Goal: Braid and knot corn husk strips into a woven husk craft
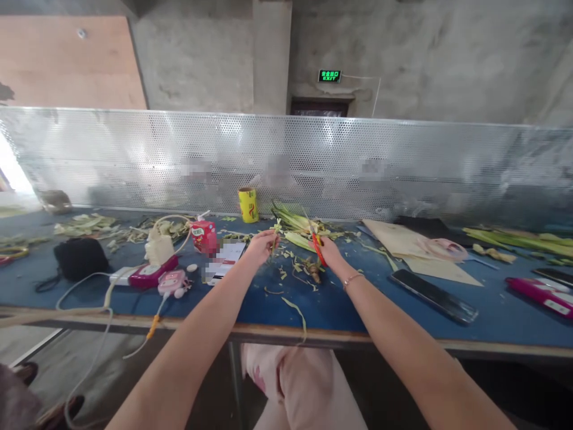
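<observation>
My left hand [261, 244] is pinched shut on a thin green leaf strip [276, 232] held just above the blue table [340, 301]. My right hand [329, 251] is closed round the red handles of a pair of scissors [316, 242], whose blades point up and away toward the leaf pile. A heap of long green leaves [295, 224] lies right behind both hands. Small leaf scraps [293, 272] and a brownish stub [314, 273] lie on the table between and below the hands.
A yellow can [248, 205] stands by the perforated metal screen [286, 161]. Left: red drink carton [205, 236], pink devices with cables [154, 275], black pouch [80, 258]. Right: black phone [432, 294], cardboard sheet [416, 248], more leaves [514, 240], pink device [539, 294].
</observation>
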A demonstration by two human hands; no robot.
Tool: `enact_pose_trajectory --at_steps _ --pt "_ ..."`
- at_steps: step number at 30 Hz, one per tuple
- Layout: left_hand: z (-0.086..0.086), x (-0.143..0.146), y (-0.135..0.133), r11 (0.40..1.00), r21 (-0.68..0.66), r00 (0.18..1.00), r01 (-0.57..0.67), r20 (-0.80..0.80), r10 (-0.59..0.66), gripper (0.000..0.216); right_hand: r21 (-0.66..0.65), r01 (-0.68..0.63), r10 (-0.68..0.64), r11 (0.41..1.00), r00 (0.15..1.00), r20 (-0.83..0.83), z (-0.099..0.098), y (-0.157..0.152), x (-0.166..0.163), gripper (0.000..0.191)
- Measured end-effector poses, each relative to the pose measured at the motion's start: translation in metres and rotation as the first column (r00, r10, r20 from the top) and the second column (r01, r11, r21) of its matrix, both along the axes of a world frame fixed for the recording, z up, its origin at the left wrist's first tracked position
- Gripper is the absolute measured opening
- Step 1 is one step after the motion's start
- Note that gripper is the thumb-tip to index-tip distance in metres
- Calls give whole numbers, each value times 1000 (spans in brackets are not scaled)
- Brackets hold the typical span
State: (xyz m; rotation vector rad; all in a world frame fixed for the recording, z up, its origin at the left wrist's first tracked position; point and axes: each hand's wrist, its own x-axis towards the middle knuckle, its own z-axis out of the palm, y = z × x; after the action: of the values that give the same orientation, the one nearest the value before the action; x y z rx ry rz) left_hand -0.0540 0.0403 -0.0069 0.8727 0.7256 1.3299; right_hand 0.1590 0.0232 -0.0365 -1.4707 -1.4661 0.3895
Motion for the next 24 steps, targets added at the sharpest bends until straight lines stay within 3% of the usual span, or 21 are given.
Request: enact_pose_trajectory --at_steps 7,13,16,20,24 --pt "0 1 -5 998 47 997 -41 -62 44 18 -54 19 -17 998 999 36 11 -4 1 18" --pt "2 0 -6 998 53 996 -32 -85 37 23 -96 222 -198 970 957 213 9 3 26 20" --pt "2 0 -6 998 61 996 -15 -85 21 23 -126 264 -231 956 945 231 8 4 37 22" --pt "2 2 -3 994 90 989 -56 -131 68 18 -35 158 -146 987 961 234 10 1 35 31" --pt "-1 6 2 977 174 973 -121 -174 151 14 -54 -110 120 992 955 272 14 -9 17 36"
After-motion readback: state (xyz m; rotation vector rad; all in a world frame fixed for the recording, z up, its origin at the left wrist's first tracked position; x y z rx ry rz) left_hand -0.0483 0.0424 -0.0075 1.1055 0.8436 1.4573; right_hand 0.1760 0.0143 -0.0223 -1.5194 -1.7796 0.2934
